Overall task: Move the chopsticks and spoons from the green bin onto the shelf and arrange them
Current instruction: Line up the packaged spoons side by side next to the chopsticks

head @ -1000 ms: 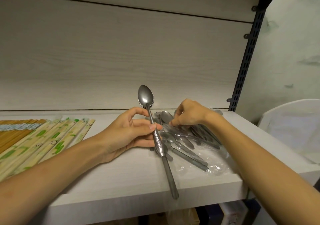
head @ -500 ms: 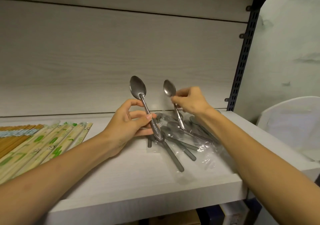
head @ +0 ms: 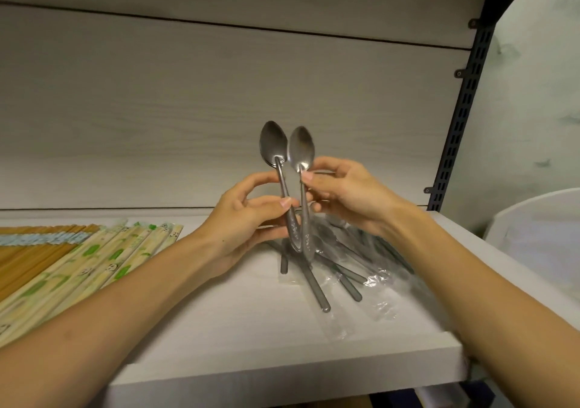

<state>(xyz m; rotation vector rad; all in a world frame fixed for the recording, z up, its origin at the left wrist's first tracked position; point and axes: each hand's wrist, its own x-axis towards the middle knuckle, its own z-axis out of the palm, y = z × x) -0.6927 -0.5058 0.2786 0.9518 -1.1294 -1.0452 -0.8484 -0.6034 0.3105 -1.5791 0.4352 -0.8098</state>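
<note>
Near edge first: the white wooden shelf (head: 219, 345) carries everything, forearms coming in from 7 and 5 o'clock. At 9 o'clock lie the pale paper-wrapped chopsticks with green print (head: 94, 260), touching a banded bundle of bare brown wooden chopsticks (head: 28, 250) further left; both look already laid out in rows.

Centre, just past mid-shelf: loose pile of grey steel spoons (head: 342, 266) on crumpled clear plastic wrap (head: 386, 301), handles fanned toward 5 o'clock (count unclear, they overlap).

What changed: a second ago the right hand (head: 351, 194) was down in the pile; half a second ago it had lifted one out. Now its small steel spoon (head: 301, 147) is brought up against the larger steel spoon (head: 272, 144) in the left hand (head: 241, 222), bowls side by side at 12 o'clock, handle ends crossing low. Left hand grasps its handle between thumb and fingers; right hand pinches its spoon just under the bowl. Neither hand is free.

Meaning: likely stacking spoons into one aligned bunch before laying them down, so arranging is underway, most of the pile left.

In the way: the wrap under the pile may drag or snag. Far: wood-grain back panel (head: 219, 93), black slotted upright (head: 464, 109) at 2 o'clock, white plastic tub (head: 539, 225) at 3 o'clock. Green bin not in view.
</note>
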